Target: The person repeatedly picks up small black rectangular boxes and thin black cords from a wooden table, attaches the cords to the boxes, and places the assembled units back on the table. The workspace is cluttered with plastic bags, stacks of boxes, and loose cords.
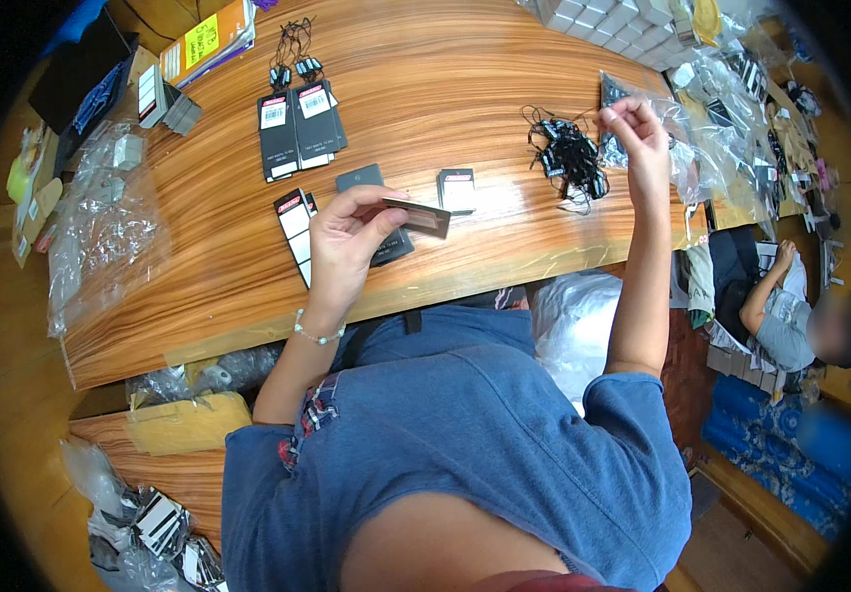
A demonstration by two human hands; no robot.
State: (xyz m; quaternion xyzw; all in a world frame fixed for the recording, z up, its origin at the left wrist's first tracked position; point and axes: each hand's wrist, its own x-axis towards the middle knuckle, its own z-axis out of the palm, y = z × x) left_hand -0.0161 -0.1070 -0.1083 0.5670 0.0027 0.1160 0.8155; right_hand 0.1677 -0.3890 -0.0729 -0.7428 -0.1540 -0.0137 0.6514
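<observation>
My left hand (346,235) pinches a dark hang tag (421,218) between thumb and fingers, tilted above the wooden table. Beneath and behind it lie more dark tags (393,249), partly covered by the hand. A strip of white labels with a dark and red top (293,229) sits beside my left wrist. To the right, my right hand (642,136) is raised with thumb and forefinger pressed together; anything between them is too thin to make out. It is close to a tangled pile of black tag strings (573,163). A small stack of white labels (457,189) rests between my hands.
Dark tags with white stickers (297,123) and attached strings lie at the back. Plastic bags (114,222) cover the table's left end; a clear bag (677,128) lies right of the strings. White boxes (613,25) stand far right. Another person (790,306) sits to the right.
</observation>
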